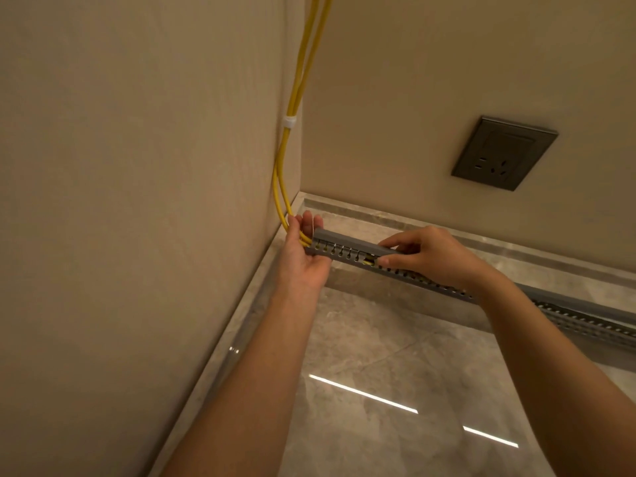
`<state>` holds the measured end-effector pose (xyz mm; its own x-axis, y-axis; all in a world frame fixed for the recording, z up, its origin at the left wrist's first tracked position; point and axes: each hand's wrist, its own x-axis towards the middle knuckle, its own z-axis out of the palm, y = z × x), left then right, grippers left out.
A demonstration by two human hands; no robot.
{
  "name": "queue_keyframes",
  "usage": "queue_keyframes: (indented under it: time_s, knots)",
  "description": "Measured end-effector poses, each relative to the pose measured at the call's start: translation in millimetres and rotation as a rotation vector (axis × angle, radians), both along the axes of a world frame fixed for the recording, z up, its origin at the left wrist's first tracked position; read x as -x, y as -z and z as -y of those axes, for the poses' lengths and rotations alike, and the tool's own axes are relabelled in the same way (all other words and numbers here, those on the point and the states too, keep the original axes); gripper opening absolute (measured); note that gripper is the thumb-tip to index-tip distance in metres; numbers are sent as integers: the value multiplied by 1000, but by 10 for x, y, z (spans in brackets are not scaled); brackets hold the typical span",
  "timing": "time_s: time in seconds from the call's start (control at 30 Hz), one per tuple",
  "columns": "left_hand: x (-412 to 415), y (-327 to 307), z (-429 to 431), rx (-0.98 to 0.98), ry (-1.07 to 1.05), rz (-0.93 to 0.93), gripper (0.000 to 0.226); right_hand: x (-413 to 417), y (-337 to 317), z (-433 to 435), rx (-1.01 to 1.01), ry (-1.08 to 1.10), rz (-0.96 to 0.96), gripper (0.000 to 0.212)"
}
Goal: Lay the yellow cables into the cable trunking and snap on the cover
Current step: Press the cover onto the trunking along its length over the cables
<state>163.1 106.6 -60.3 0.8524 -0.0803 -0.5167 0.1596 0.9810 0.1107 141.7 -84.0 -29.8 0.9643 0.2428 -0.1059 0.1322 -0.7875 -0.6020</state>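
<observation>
Two yellow cables (296,98) hang down the wall corner, bound by a white tie (289,121), and curve into the left end of a grey slotted cable trunking (340,251) that runs along the stone ledge to the right. A grey cover (351,239) sits on top of the trunking's left end. My left hand (303,256) holds that left end where the cables enter, fingers behind it and palm under it. My right hand (426,256) pinches the trunking and cover further right, thumb on the slotted side, fingers on top. Yellow cable shows through a slot beside my right thumb.
Beige walls meet in a corner at the left. A dark grey wall socket (504,153) sits on the back wall at the right. The trunking (585,321) continues to the right edge. Below lies a glossy grey tile floor (378,390) with light reflections.
</observation>
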Motion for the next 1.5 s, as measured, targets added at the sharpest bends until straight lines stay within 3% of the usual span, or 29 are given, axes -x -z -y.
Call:
queue_keyframes:
  time_s: [0.33, 0.83, 1.0, 1.17, 1.33, 1.5]
  knots:
    - [-25, -32, 44, -39, 3, -11, 25, 50, 54, -98, 136, 6, 152, 35]
    - [-66, 31, -36, -75, 112, -25, 21, 38, 76, -81, 87, 37, 86, 36]
    - [-63, 6, -24, -73, 95, -62, 26, 84, 14, -114, 181, -1, 84, 35]
    - [-64, -74, 1, -76, 87, -59, 29, 238, 35, -327, 398, -84, 401, 50]
    - [-28, -140, 17, -105, 95, -52, 29, 271, 82, -639, 535, 30, 552, 24]
    - [11, -114, 6, -122, 99, -10, 31, 188, 51, -723, 549, 85, 520, 16]
